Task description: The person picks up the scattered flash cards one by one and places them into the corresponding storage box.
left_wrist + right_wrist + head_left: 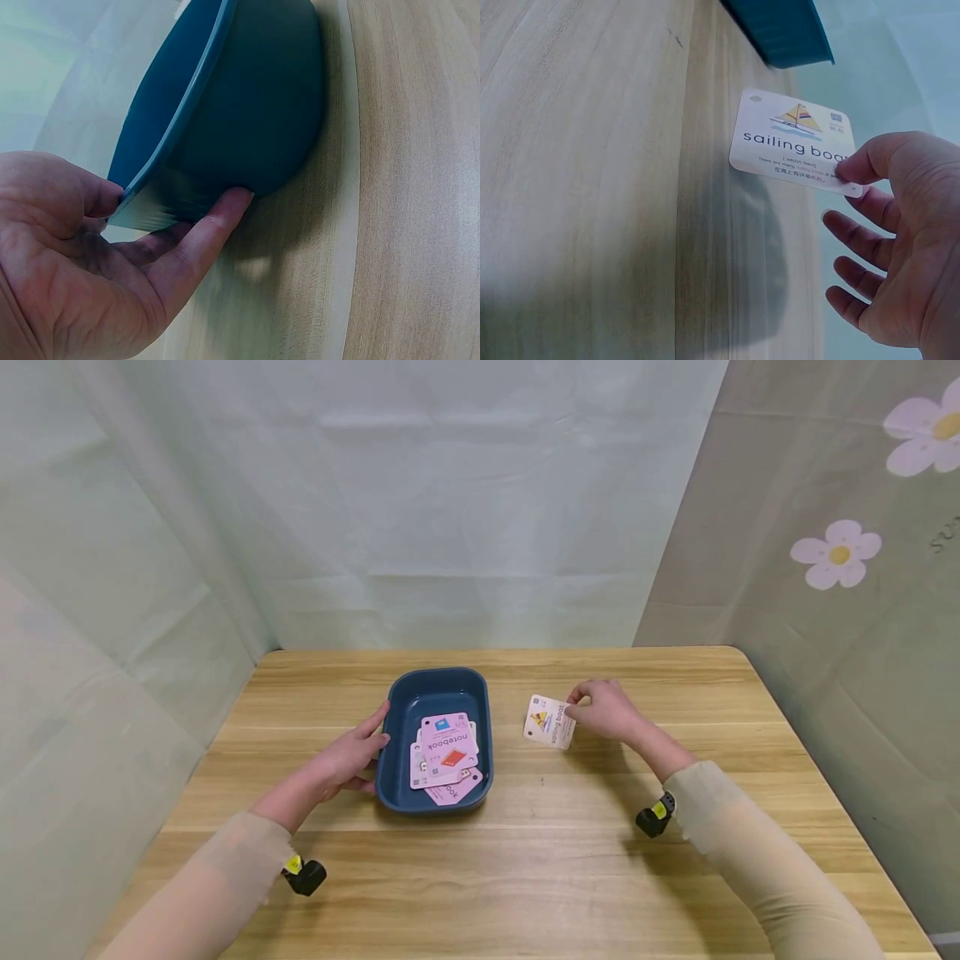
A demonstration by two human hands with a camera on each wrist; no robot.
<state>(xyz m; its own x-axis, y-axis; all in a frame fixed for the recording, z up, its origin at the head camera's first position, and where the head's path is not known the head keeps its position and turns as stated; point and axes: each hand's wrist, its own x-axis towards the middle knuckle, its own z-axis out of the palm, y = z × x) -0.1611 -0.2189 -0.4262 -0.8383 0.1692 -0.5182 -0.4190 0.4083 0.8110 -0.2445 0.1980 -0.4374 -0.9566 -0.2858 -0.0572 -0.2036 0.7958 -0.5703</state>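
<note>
A deep blue rectangular plastic tub (486,710) stands on the table, left of its middle. My left hand (351,762) holds it by its left side. In the left wrist view the thumb (101,196) meets the rim while a longer finger (202,232) rests low on the outer wall. My right hand (606,710) pinches a white picture card (546,723) by one edge, between thumb and forefinger. The card reads "sailing boat" and bears a small yellow-sailed boat. It hangs tilted over the table, casting a shadow, with the other fingers loosely bent below in the right wrist view.
Several cards lie overlapping in the tub, a pink "notebook" card (447,743) on top. The wood-grain table (570,860) has pale curtains (465,510) behind and at the left. A grey-green curtain with flowers (836,555) hangs at the right.
</note>
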